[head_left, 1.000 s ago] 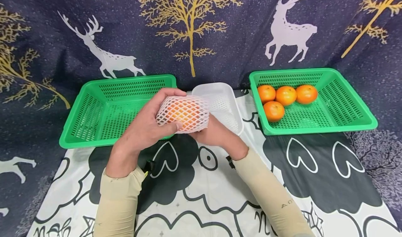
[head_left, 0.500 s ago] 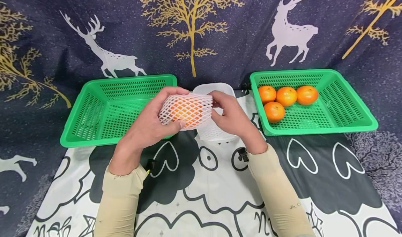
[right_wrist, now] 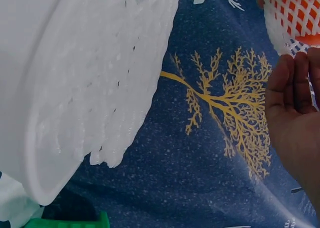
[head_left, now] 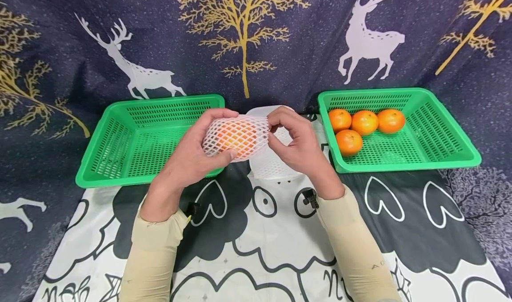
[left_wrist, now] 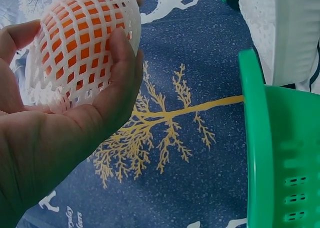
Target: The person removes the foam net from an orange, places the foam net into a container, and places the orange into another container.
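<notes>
An orange (head_left: 237, 137) sits inside a white foam net sleeve (left_wrist: 80, 43), held up over the middle of the table. My left hand (head_left: 196, 153) grips the netted orange from the left, its thumb lying across the near side. On the right, my right hand (head_left: 294, 140) pinches the sleeve's open end between thumb and fingertips. In the right wrist view, the fingertips (right_wrist: 287, 68) are right at the net's edge, with orange skin showing through the mesh.
Behind the hands stands a white plastic tub (head_left: 276, 171) holding more foam nets (right_wrist: 115, 88). A green basket (head_left: 92, 160) is at the left. Another green basket (head_left: 404, 164) at the right contains several oranges (head_left: 365, 123). A patterned cloth (head_left: 280, 40) hangs at the back.
My right hand has come out from under the netted orange to the sleeve's right end and pinches it there. The left hand keeps its grip, shifting slightly.
</notes>
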Demonstrator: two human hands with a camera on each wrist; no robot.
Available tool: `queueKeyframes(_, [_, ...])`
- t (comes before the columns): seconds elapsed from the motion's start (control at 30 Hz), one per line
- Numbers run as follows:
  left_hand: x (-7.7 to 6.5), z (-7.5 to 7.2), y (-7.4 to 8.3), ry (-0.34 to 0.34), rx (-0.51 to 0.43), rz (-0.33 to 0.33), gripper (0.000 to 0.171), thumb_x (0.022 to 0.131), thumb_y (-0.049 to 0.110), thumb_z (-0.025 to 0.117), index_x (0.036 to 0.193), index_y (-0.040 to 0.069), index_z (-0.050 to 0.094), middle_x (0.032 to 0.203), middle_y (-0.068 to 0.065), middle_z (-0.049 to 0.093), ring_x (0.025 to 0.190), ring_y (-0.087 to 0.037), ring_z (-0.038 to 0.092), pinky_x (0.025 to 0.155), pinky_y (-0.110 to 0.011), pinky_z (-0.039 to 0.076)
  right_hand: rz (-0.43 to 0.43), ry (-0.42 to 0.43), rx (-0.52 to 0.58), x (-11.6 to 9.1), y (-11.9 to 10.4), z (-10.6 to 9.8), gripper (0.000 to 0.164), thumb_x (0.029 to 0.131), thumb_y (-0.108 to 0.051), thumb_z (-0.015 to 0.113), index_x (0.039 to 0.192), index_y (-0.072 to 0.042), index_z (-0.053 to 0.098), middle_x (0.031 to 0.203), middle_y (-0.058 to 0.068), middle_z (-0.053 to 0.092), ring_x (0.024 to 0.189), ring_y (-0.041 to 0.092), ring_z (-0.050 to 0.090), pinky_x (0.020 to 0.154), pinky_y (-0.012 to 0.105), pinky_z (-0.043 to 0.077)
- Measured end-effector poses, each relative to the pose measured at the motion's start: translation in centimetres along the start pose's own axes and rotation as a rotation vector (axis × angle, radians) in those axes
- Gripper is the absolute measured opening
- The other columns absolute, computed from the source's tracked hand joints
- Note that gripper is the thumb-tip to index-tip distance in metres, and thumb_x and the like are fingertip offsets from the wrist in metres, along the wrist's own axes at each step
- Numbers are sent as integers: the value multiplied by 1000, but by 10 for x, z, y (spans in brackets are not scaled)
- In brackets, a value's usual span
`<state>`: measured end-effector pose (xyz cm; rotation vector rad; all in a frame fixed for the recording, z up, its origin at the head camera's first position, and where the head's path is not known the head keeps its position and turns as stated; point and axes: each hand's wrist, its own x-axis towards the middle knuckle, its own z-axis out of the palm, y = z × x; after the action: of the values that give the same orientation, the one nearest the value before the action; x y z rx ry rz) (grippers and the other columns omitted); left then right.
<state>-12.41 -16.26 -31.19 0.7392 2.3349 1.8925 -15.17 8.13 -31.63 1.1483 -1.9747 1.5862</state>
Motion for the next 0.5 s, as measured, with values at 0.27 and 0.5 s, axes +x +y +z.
queueKeyframes(0.27, [-1, 7, 26, -3, 30, -43, 65, 83, -1, 73, 142, 12, 47, 132, -3, 54, 102, -26, 58, 81, -32, 52, -34, -36, 2, 1, -4, 0, 23, 78, 17, 73, 99, 9, 67, 100, 18, 63, 95, 23, 58, 84, 36, 53])
queueKeyframes(0.5, [-1, 6, 25, 2, 45, -62, 64, 85, 0, 72, 142, 13, 47, 134, -1, 54, 100, -25, 59, 81, -31, 51, -51, -69, 54, -2, -2, 1, 35, 70, 21, 74, 104, 12, 65, 111, 25, 58, 104, 30, 55, 91, 35, 52])
